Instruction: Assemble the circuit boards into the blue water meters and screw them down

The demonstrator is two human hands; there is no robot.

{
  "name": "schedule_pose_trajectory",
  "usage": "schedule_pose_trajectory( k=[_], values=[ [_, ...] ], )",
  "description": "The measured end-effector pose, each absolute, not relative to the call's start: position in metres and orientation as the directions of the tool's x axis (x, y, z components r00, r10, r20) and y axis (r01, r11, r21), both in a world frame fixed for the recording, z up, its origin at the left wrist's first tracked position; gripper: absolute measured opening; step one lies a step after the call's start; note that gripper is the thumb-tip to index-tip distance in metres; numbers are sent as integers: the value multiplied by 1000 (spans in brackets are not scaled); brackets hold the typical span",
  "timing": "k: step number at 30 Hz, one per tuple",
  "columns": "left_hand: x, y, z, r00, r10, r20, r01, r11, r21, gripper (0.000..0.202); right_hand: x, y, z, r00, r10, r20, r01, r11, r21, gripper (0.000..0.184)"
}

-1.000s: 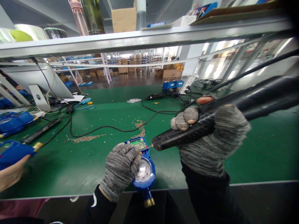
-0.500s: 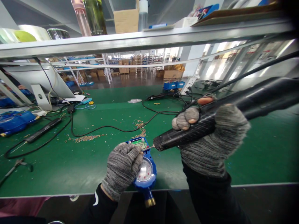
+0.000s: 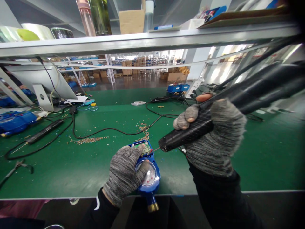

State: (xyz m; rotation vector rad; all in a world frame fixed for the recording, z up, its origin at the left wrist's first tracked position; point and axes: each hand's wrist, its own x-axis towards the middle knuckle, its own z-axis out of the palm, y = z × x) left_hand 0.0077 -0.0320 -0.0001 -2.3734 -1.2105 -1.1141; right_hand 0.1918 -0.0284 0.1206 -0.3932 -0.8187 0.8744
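A blue water meter (image 3: 149, 178) with a round dial, a small green display and a brass end lies at the near edge of the green bench (image 3: 71, 165). My left hand (image 3: 125, 173), in a grey knit glove, is clamped over the meter's left side, fingers curled onto its top. My right hand (image 3: 212, 133), also gloved, is wrapped round a black electric screwdriver (image 3: 190, 133). The tool slants down to the left, and its thin bit touches the meter's upper right corner beside the display.
Small screws (image 3: 89, 140) lie scattered mid-bench amid black cables (image 3: 107, 129). A second black screwdriver (image 3: 44, 130) and blue meters (image 3: 14, 121) are at the left, pliers (image 3: 16, 166) at the near left. A metal shelf (image 3: 143, 39) with bottles and boxes runs overhead.
A second person's hand with a blue meter at the far left has gone from view. My right hand has tipped the screwdriver's rear end upward. My left fingers have spread further over the dial.
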Motion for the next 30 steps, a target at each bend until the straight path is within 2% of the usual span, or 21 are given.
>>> schedule_pose_trajectory(
  k=[5, 12, 30],
  values=[
    [7, -32, -2, 359, 563, 744, 750, -648, 128, 37, 182, -19, 124, 312, 781, 541, -396, 625, -673, 20],
    [8, -32, -1, 341, 577, 742, 735, -656, 173, 36, 169, -10, 121, 209, 787, 580, -321, 615, -720, 18],
    [7, -32, 1, 317, 591, 742, 719, -660, 219, 30, 150, -1, 126, 121, 821, 558, -244, 569, -785, 26]
  ],
)
